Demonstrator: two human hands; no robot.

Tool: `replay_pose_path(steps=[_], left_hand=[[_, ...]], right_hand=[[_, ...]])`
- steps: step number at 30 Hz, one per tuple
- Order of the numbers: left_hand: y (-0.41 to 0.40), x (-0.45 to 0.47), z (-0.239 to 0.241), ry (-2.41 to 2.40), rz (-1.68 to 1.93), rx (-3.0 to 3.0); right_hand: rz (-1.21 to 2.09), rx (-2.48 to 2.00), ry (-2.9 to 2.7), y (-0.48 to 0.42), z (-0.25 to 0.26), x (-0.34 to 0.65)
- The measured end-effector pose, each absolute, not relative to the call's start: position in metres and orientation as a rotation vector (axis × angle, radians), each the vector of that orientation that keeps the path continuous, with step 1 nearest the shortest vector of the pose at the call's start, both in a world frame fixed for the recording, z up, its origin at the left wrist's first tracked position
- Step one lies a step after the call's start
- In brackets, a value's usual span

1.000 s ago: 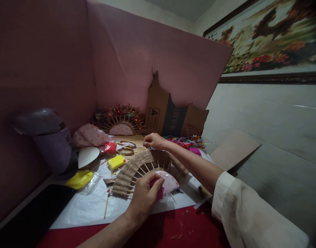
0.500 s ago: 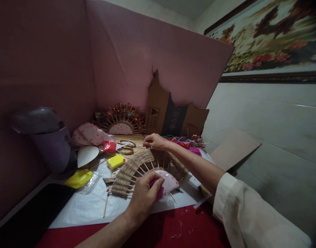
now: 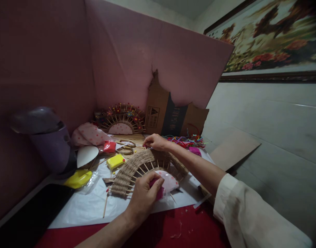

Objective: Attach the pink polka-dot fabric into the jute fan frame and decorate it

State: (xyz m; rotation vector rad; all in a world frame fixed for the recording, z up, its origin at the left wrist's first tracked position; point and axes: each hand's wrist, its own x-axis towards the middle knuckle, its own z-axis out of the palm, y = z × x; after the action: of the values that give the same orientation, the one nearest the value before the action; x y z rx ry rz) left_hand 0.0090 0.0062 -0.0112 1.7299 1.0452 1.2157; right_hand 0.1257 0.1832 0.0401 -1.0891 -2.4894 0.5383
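My left hand (image 3: pixel 144 193) is closed around a lump of magenta clay (image 3: pixel 159 193) in a clear wrapper, low in front of the woven fan. The fan (image 3: pixel 132 168) is a half-ring of brown twine woven over thin wooden sticks, with a pink dotted semicircle (image 3: pixel 169 179) at its inner base. At the top edge of the fan, my right hand (image 3: pixel 156 142) is closed with its fingertips together. A tiny pinkish bit shows under those fingertips, too small to name. My right forearm crosses over the fan's right side and hides part of it.
Gold-handled scissors (image 3: pixel 127 147), yellow clay (image 3: pixel 116 161) and red clay (image 3: pixel 109 146) lie behind. A finished-looking fan (image 3: pixel 120 120) leans at the back beside torn cardboard (image 3: pixel 160 110). Coloured pipe cleaners (image 3: pixel 185 141) lie right. A purple bin (image 3: pixel 53 148) and black slab (image 3: pixel 36 210) stand left.
My right fingertips have shifted very slightly at the fan's top edge, and a pinkish bit now shows beneath them. My left hand and the fan stay where they were.
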Motion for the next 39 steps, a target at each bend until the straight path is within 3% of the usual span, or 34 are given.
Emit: replay_pose_path(steps=[18,39], left_hand=[[0.007,0.008,-0.014,1.041,1.211,1.736],[0.006,0.007,-0.009,1.037,1.210,1.731]], right_hand=[[0.660,-1.058,-2.446,0.179,0.038,0.129],[0.455,-1.125,-2.425,0.170,0.043,0.135]])
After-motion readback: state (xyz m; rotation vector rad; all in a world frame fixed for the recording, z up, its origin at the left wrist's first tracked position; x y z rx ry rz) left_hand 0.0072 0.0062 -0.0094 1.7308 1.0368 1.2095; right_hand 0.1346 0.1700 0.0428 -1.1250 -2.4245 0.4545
